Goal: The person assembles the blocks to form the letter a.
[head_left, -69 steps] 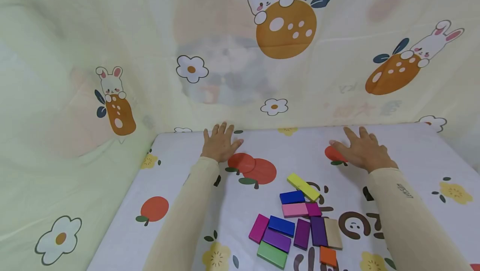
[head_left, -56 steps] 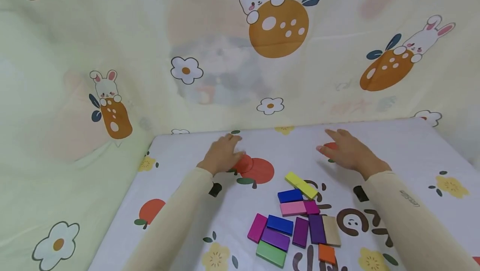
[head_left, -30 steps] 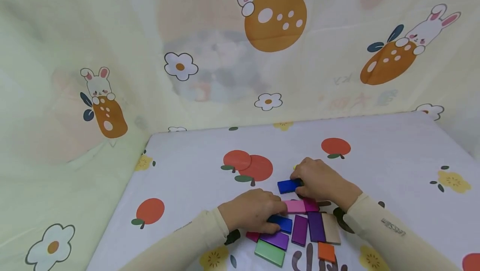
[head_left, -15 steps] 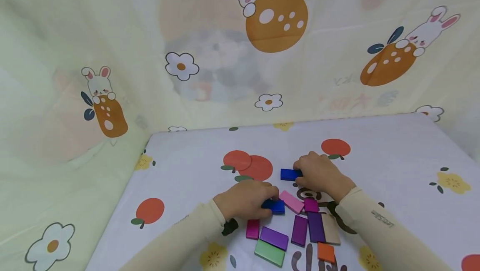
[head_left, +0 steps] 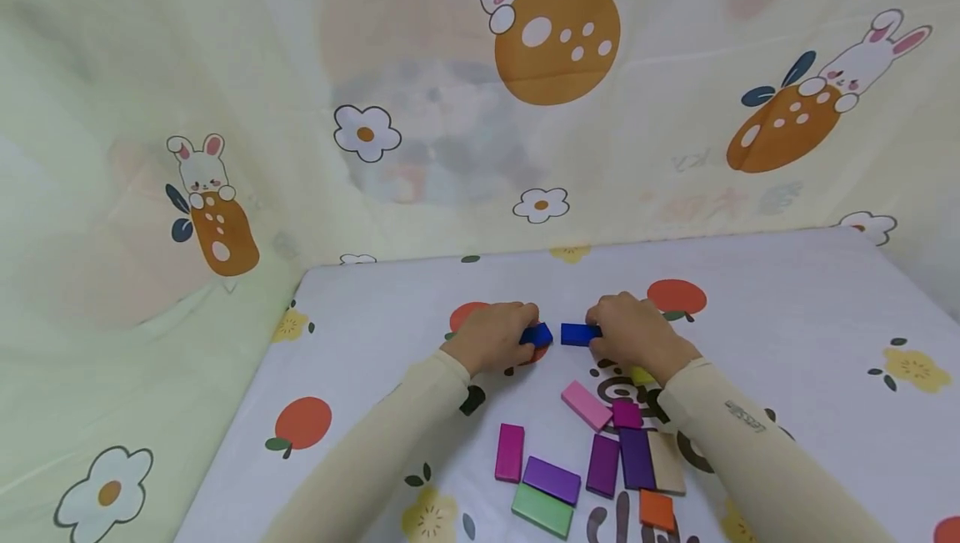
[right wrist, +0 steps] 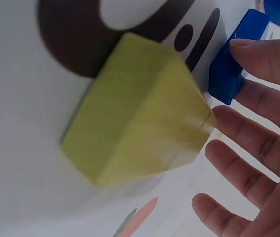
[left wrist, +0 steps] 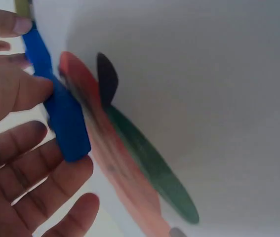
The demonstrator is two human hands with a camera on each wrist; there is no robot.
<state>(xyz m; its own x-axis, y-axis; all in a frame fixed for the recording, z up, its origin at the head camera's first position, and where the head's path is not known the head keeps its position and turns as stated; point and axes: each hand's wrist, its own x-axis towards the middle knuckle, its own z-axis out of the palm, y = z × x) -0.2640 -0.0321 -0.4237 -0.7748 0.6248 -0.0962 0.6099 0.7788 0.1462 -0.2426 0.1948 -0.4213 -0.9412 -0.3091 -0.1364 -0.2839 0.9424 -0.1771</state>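
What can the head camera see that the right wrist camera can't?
Only the head view shows the light green rectangular block, the small orange block and the white printed bunnies.

Only the right wrist view shows the palm side of the right hand.

Both show that hand pinching a dark blue rectangular block, and a yellow rectangular block, mostly hidden in the head view.

Blue block (head_left: 537, 335), second blue block (head_left: 578, 334), both held, ends just apart

Long cream sleeves (head_left: 382, 436), dark lettering (head_left: 745, 416) on the right.
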